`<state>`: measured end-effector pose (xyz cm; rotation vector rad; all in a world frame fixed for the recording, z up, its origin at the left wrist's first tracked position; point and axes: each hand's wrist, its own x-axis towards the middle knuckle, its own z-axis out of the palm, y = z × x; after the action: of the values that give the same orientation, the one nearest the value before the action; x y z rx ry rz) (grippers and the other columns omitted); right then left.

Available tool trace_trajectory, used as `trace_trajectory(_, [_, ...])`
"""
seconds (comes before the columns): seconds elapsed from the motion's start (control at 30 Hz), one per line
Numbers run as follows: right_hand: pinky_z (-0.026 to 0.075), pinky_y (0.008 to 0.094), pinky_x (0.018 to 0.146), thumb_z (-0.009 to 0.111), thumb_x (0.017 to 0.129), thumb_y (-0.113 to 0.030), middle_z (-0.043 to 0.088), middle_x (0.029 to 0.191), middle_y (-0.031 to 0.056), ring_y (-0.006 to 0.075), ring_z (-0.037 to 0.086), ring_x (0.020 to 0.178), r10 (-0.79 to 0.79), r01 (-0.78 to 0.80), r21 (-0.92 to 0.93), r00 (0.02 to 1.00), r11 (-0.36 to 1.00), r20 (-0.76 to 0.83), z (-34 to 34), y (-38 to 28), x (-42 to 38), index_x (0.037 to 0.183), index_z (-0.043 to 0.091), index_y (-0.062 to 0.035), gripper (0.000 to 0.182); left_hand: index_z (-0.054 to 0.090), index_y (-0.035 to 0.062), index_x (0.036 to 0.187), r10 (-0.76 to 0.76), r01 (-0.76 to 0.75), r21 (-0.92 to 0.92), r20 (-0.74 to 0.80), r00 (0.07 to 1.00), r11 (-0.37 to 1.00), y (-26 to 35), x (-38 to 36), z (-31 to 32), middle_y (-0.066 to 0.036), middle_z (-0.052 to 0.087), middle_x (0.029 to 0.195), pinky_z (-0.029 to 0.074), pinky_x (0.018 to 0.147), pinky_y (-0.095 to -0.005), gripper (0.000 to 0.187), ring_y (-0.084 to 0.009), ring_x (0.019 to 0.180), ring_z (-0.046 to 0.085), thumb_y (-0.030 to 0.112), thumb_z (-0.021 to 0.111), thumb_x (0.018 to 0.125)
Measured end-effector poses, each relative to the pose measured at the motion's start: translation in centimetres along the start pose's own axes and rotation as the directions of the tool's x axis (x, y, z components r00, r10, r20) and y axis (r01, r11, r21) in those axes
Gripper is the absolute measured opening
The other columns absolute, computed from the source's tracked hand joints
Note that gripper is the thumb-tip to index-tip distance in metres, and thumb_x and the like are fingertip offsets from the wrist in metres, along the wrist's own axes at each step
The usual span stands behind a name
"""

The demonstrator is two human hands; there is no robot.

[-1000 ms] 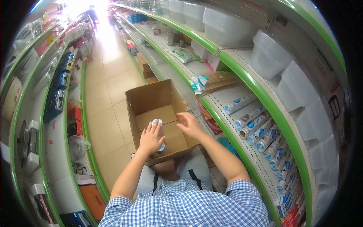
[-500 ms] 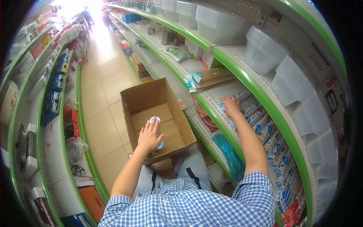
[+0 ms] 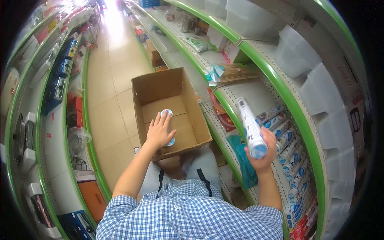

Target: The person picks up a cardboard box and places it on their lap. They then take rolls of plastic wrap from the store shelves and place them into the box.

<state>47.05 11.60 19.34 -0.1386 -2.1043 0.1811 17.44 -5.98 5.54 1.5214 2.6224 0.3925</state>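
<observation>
In my right hand (image 3: 264,150) is a long roll wrapped in white plastic with blue and dark print (image 3: 250,124), its near end facing me. The fingers wrap around its lower part, over the shelf edge. My left hand (image 3: 160,130) reaches into an open cardboard box (image 3: 196,116), palm down with fingers stretched out. Blue-and-white round ends (image 3: 167,112) show by its fingertips and beside its wrist; the hand covers what lies between them. More wrapped rolls (image 3: 294,160) lie in rows on the shelf to the right.
A bundle of thin wooden sticks (image 3: 236,75) lies on the right shelf. Clear plastic bins (image 3: 294,52) line the shelf above. Teal plastic bags (image 3: 242,164) sit below. Left across the tiled aisle (image 3: 105,92) stands another shelf with boxed goods (image 3: 58,90).
My right hand has taken a roll off the shelf and brought it back toward me, tilted up. The left hand stays in the box; the view has shifted slightly.
</observation>
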Motion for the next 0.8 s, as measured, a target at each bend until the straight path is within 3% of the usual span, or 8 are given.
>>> trace_trajectory(0.03, [0.044, 0.0437, 0.087, 0.079, 0.064, -0.021, 0.056, 0.107, 0.0167, 0.0347, 0.055, 0.1, -0.023, 0.027, 0.083, 0.999, 0.996, -0.049, 0.0, -0.9, 0.2, 0.11, 0.05, -0.0001, 0.058, 0.023, 0.0112, 0.142, 0.0, 0.0, 0.004, 0.01, 1.0, 1.0, 0.2, 0.0, -0.1, -0.01, 0.02, 0.148, 0.025, 0.106, -0.0498, 0.073, -0.0318, 0.136, 0.019, 0.041, 0.054, 0.083])
trace_trajectory(0.13, [0.045, 0.0397, 0.085, 0.08, 0.065, -0.029, 0.056, 0.104, 0.0154, 0.0302, 0.056, 0.097, 0.153, -0.127, 0.353, 0.987, 0.927, -0.046, 1.4, -2.7, 1.3, 0.11, 0.05, 0.0014, 0.062, 0.024, 0.0104, 0.141, -0.001, 0.001, 0.012, 0.007, 1.0, 1.0, 0.5, -0.1, 0.0, -0.011, 0.02, 0.148, 0.023, 0.107, -0.0495, 0.074, -0.0319, 0.136, 0.018, 0.042, 0.054, 0.082])
trace_trajectory(0.23, [0.045, 0.0372, 0.084, 0.081, 0.063, -0.028, 0.056, 0.105, 0.0141, 0.0283, 0.057, 0.094, 0.28, -0.296, 0.4, 0.955, 0.867, 0.099, 4.1, -3.2, 2.4, 0.111, 0.05, 0.0013, 0.064, 0.024, 0.0103, 0.141, 0.02, -0.019, 0.025, -0.034, 0.999, 1.0, 0.4, -0.3, 0.4, -0.014, 0.02, 0.147, 0.021, 0.107, -0.0501, 0.075, -0.0333, 0.136, 0.017, 0.042, 0.055, 0.081])
trace_trajectory(0.33, [0.045, 0.0357, 0.085, 0.081, 0.063, -0.025, 0.057, 0.106, 0.0139, 0.0281, 0.057, 0.095, 0.283, -0.34, 0.474, 0.94, 0.812, 0.189, 8.7, -2.8, 2.5, 0.112, 0.05, 0.0, 0.063, 0.025, 0.0113, 0.141, 0.043, -0.04, 0.061, -0.056, 0.997, 0.997, 0.4, -0.6, 0.7, -0.018, 0.02, 0.146, 0.019, 0.107, -0.0513, 0.075, -0.0347, 0.136, 0.016, 0.045, 0.055, 0.08])
trace_trajectory(0.53, [0.045, 0.0359, 0.086, 0.079, 0.063, -0.017, 0.056, 0.108, 0.0165, 0.0311, 0.056, 0.1, 0.329, -0.609, 0.367, 0.736, 0.703, 0.591, 17.7, -1.9, 0.9, 0.11, 0.054, -0.0034, 0.056, 0.026, 0.0142, 0.141, 0.074, -0.072, 0.036, -0.081, 0.994, 0.997, 0.0, -0.5, 0.8, -0.02, 0.018, 0.146, 0.017, 0.108, -0.0506, 0.075, -0.0353, 0.137, 0.014, 0.045, 0.055, 0.08])
trace_trajectory(0.63, [0.046, 0.0354, 0.085, 0.08, 0.061, -0.02, 0.056, 0.108, 0.0165, 0.0311, 0.056, 0.101, 0.294, -0.546, 0.317, 0.757, 0.775, 0.584, 21.8, -0.9, -2.2, 0.11, 0.056, -0.0053, 0.056, 0.027, 0.02, 0.141, 0.081, -0.082, -0.002, -0.066, 0.995, 0.997, 0.3, -0.4, 0.1, -0.021, 0.017, 0.146, 0.017, 0.108, -0.0506, 0.073, -0.0359, 0.137, 0.013, 0.043, 0.056, 0.079])
trace_trajectory(0.7, [0.046, 0.0371, 0.084, 0.08, 0.06, -0.019, 0.056, 0.106, 0.0162, 0.0312, 0.056, 0.1, 0.36, -0.628, 0.239, 0.671, 0.741, 0.648, 23.9, -0.6, -3.4, 0.111, 0.056, -0.0046, 0.059, 0.028, 0.0247, 0.141, 0.095, -0.094, 0.013, -0.053, 0.994, 0.995, 0.3, 0.0, -0.4, -0.021, 0.017, 0.146, 0.018, 0.108, -0.0508, 0.071, -0.0365, 0.137, 0.013, 0.042, 0.057, 0.079])
trace_trajectory(0.8, [0.047, 0.0363, 0.084, 0.08, 0.059, -0.017, 0.056, 0.106, 0.0156, 0.0302, 0.057, 0.097, 0.341, -0.617, 0.254, 0.679, 0.744, 0.65, 25.5, 0.4, -4.3, 0.112, 0.056, -0.0043, 0.06, 0.033, 0.0318, 0.138, 0.102, -0.102, 0.008, -0.05, 0.993, 0.995, 0.1, -0.2, -0.3, -0.021, 0.017, 0.146, 0.018, 0.108, -0.0514, 0.063, -0.0377, 0.136, 0.014, 0.043, 0.056, 0.08])
